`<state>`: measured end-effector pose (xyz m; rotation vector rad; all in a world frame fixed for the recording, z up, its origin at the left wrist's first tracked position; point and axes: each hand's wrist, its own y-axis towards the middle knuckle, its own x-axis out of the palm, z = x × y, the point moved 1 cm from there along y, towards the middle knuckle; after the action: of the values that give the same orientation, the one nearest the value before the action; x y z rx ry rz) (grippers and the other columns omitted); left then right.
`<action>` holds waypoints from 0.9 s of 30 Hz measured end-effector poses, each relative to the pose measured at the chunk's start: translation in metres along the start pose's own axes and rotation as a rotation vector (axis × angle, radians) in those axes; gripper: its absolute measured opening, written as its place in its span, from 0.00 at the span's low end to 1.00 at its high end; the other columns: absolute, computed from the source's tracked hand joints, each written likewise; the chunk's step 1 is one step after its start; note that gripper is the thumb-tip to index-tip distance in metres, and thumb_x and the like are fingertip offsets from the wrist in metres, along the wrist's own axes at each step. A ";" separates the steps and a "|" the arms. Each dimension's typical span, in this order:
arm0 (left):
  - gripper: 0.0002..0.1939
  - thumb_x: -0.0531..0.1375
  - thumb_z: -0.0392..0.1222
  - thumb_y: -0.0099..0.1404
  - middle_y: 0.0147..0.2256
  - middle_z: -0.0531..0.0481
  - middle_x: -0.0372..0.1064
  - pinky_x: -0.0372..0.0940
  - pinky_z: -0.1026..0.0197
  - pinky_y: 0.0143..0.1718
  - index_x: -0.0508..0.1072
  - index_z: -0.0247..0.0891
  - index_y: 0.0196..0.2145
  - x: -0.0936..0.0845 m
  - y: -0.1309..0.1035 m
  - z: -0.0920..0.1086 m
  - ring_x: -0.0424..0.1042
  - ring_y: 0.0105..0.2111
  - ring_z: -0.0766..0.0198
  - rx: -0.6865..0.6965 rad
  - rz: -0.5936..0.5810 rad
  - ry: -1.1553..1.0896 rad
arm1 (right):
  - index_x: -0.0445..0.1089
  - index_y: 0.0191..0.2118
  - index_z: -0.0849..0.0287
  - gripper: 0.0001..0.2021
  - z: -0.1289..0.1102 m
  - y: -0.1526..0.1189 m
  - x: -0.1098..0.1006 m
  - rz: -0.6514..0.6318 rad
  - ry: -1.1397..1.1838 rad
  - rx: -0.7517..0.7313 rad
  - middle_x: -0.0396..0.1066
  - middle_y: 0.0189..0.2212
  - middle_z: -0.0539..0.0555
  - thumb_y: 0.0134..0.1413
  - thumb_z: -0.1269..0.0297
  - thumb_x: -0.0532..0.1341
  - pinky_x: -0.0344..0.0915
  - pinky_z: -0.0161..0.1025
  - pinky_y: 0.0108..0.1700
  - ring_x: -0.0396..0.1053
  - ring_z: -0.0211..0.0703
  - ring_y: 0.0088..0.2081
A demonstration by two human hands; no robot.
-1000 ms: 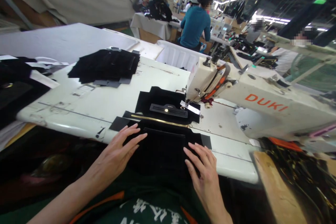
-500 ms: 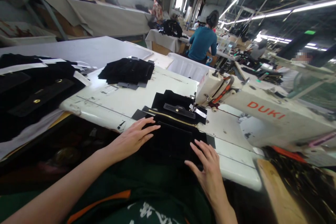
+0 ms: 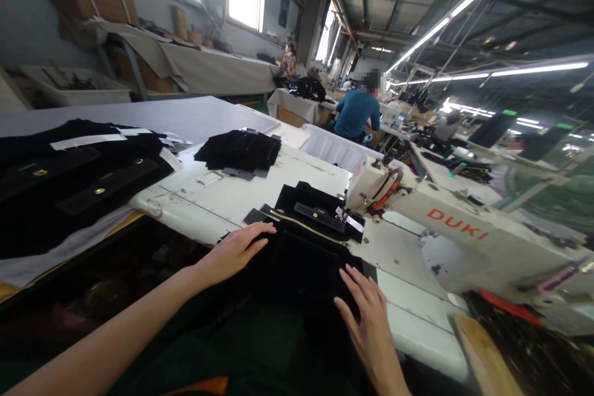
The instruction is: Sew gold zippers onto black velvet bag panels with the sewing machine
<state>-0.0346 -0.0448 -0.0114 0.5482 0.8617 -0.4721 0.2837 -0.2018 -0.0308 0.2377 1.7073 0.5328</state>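
Observation:
A black fabric piece [image 3: 297,260] with a gold zipper [image 3: 306,227] lies across the front edge of the sewing table. My left hand [image 3: 239,250] rests flat on its left side, fingers stretched toward the zipper's left end. On the right side lies my right hand [image 3: 364,297], its fingers spread on the fabric. Beyond the zipper, a black panel with a dark strap, a gold clasp [image 3: 315,215] and a white strip sits beside the needle area of the sewing machine [image 3: 459,223].
A stack of black pieces [image 3: 239,150] lies at the back left of the table. Larger black panels [image 3: 78,179] with clasps cover the far left. Behind the table are a white plastic bin [image 3: 329,150] and a seated person in blue [image 3: 357,112].
The view has tilted up, so the table sits lower in it. Both hands remain on the fabric, and the left hand's fingers lie closer together.

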 end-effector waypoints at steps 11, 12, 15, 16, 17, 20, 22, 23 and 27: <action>0.14 0.56 0.52 0.75 0.61 0.48 0.69 0.64 0.46 0.63 0.76 0.46 0.50 0.013 -0.007 0.002 0.66 0.63 0.50 0.047 0.066 0.046 | 0.61 0.67 0.53 0.22 0.002 -0.001 0.004 0.088 -0.097 -0.111 0.70 0.61 0.55 0.71 0.58 0.55 0.70 0.50 0.56 0.71 0.53 0.60; 0.15 0.55 0.52 0.76 0.62 0.48 0.67 0.63 0.46 0.63 0.75 0.46 0.53 0.015 -0.008 0.005 0.65 0.64 0.50 0.066 0.089 0.065 | 0.61 0.67 0.53 0.23 0.004 -0.001 0.004 0.093 -0.091 -0.127 0.70 0.61 0.55 0.70 0.58 0.56 0.71 0.49 0.55 0.71 0.53 0.59; 0.21 0.53 0.50 0.77 0.67 0.49 0.60 0.58 0.46 0.67 0.67 0.47 0.64 0.023 -0.008 0.017 0.57 0.68 0.51 0.187 0.146 0.198 | 0.63 0.66 0.54 0.23 0.011 -0.005 0.003 0.112 -0.089 -0.148 0.71 0.60 0.55 0.69 0.60 0.58 0.73 0.47 0.53 0.73 0.52 0.57; 0.24 0.53 0.49 0.77 0.69 0.49 0.56 0.57 0.47 0.68 0.63 0.46 0.67 0.027 -0.007 0.020 0.55 0.69 0.52 0.236 0.149 0.259 | 0.64 0.65 0.54 0.22 0.014 -0.007 0.002 0.127 -0.093 -0.130 0.71 0.59 0.55 0.69 0.61 0.58 0.73 0.47 0.53 0.73 0.52 0.57; 0.27 0.55 0.50 0.76 0.70 0.49 0.54 0.56 0.48 0.68 0.59 0.45 0.69 0.030 -0.005 0.022 0.55 0.69 0.52 0.285 0.143 0.316 | 0.65 0.64 0.54 0.20 0.018 -0.010 0.002 0.148 -0.096 -0.100 0.72 0.59 0.55 0.69 0.62 0.57 0.73 0.48 0.54 0.74 0.51 0.57; 0.35 0.59 0.54 0.72 0.70 0.49 0.54 0.49 0.52 0.71 0.56 0.45 0.71 0.040 0.000 0.019 0.61 0.66 0.53 0.394 0.157 0.452 | 0.68 0.62 0.52 0.18 0.029 -0.019 0.000 0.215 -0.095 -0.037 0.74 0.57 0.54 0.70 0.64 0.56 0.73 0.48 0.53 0.75 0.51 0.54; 0.36 0.60 0.57 0.71 0.69 0.49 0.56 0.43 0.53 0.72 0.56 0.46 0.71 0.045 0.003 0.012 0.63 0.65 0.54 0.415 0.173 0.505 | 0.69 0.61 0.51 0.17 0.035 -0.023 -0.002 0.252 -0.095 0.010 0.75 0.55 0.54 0.70 0.64 0.56 0.73 0.48 0.52 0.76 0.51 0.53; 0.37 0.59 0.58 0.71 0.69 0.50 0.56 0.40 0.53 0.73 0.56 0.46 0.71 0.047 0.004 0.009 0.63 0.65 0.54 0.413 0.173 0.523 | 0.69 0.61 0.51 0.17 0.037 -0.025 -0.003 0.263 -0.098 0.032 0.75 0.55 0.54 0.70 0.65 0.55 0.73 0.48 0.53 0.76 0.51 0.54; 0.37 0.58 0.59 0.71 0.69 0.49 0.56 0.35 0.53 0.73 0.55 0.46 0.72 0.050 0.002 0.005 0.63 0.65 0.54 0.386 0.153 0.536 | 0.66 0.63 0.55 0.20 0.031 -0.015 -0.006 0.232 -0.119 0.022 0.73 0.57 0.55 0.69 0.67 0.55 0.70 0.49 0.56 0.73 0.50 0.57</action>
<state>-0.0020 -0.0545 -0.0487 1.1201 1.2359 -0.3546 0.3169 -0.2114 -0.0362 0.4782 1.5796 0.6577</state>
